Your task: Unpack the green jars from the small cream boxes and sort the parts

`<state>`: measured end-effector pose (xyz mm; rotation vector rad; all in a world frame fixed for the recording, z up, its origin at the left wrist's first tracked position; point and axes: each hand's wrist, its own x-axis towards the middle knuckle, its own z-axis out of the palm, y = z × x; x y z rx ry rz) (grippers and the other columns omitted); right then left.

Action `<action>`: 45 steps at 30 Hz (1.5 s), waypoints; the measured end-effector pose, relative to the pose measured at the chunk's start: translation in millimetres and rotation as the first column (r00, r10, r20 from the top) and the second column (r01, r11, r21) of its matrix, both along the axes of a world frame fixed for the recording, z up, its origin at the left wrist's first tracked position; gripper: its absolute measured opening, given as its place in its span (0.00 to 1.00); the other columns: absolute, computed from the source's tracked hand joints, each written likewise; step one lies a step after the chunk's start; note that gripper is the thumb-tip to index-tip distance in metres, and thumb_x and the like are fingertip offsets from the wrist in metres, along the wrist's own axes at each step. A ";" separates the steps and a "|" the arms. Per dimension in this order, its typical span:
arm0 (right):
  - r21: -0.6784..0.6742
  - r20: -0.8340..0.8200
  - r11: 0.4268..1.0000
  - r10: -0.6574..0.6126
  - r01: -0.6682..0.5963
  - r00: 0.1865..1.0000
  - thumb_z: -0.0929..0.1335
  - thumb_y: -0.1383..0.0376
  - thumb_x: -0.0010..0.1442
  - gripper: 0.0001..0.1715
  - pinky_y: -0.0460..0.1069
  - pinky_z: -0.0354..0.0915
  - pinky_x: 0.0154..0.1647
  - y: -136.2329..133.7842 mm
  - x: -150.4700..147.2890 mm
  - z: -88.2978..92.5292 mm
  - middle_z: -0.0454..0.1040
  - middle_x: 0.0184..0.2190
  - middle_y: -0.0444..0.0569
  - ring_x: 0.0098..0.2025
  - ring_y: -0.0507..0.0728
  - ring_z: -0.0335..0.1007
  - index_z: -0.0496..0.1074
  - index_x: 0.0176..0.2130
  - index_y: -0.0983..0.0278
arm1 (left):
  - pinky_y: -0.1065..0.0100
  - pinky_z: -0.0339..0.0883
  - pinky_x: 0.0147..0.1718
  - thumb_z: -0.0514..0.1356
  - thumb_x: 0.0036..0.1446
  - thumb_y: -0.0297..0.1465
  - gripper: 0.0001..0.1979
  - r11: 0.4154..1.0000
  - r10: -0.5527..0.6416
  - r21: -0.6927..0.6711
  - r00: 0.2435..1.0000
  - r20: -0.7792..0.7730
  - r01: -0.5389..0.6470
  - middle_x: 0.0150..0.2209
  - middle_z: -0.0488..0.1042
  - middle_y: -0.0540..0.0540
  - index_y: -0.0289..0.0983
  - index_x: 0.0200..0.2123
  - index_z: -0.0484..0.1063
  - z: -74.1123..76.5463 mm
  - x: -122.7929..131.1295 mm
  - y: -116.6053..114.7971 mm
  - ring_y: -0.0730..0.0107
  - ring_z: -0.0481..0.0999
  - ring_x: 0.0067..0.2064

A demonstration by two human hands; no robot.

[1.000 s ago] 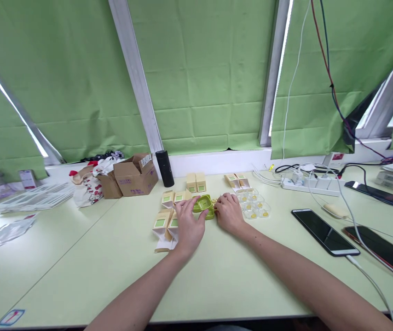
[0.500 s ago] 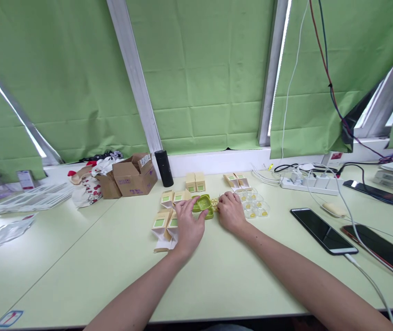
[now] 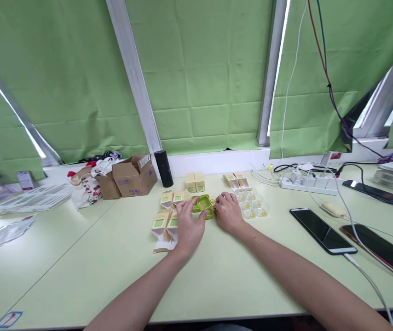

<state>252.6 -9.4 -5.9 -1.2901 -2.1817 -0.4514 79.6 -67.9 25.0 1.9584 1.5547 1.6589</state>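
My left hand grips a small green square dish between thumb and fingers. Another green piece shows just under and beside it. Close on the right, my right hand has its fingers bent and drawn together at small yellow pieces; whatever is in its fingertips is hidden. Small cardboard boxes with green labels lie with flaps unfolded beside my left hand. A clear plastic tray with round cups and yellow bits in them lies right of my right hand.
Closed small boxes stand at the back, with an opened pair to their right. A black cylinder and a brown carton stand back left. Phones, cables and a white power strip occupy the right side.
My right hand has shifted slightly left, closer to the green dish, and covers more of the yellow pieces. My left hand keeps its grip with hardly any movement.
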 end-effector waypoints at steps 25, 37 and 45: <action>-0.324 0.035 0.932 0.180 -0.159 0.983 0.65 0.67 0.67 0.07 0.52 0.44 0.30 -70.0 5.6 7.3 0.79 0.35 0.47 0.32 0.54 0.70 0.73 0.37 0.62 | 0.67 0.66 0.30 0.65 0.63 0.39 0.14 0.651 -0.217 -0.068 0.271 0.938 0.756 0.36 0.84 0.32 0.33 0.41 0.72 12.7 6.6 0.5 0.65 0.78 0.30; -0.428 -0.019 0.872 0.253 -0.237 0.967 0.64 0.68 0.66 0.08 0.50 0.45 0.31 -74.9 9.4 14.6 0.81 0.36 0.46 0.33 0.54 0.72 0.74 0.37 0.61 | 0.68 0.63 0.29 0.70 0.57 0.36 0.13 0.660 -0.179 -0.093 0.276 0.944 0.746 0.30 0.82 0.37 0.34 0.32 0.72 16.5 3.0 2.1 0.68 0.76 0.27; -0.440 -0.042 0.863 0.257 -0.249 0.966 0.65 0.67 0.66 0.07 0.49 0.46 0.31 -74.6 11.3 14.7 0.81 0.36 0.46 0.34 0.54 0.73 0.74 0.38 0.61 | 0.66 0.61 0.31 0.68 0.58 0.41 0.15 0.801 -0.306 -0.255 0.736 0.603 0.542 0.28 0.81 0.42 0.34 0.28 0.78 32.3 -11.0 6.6 0.69 0.70 0.27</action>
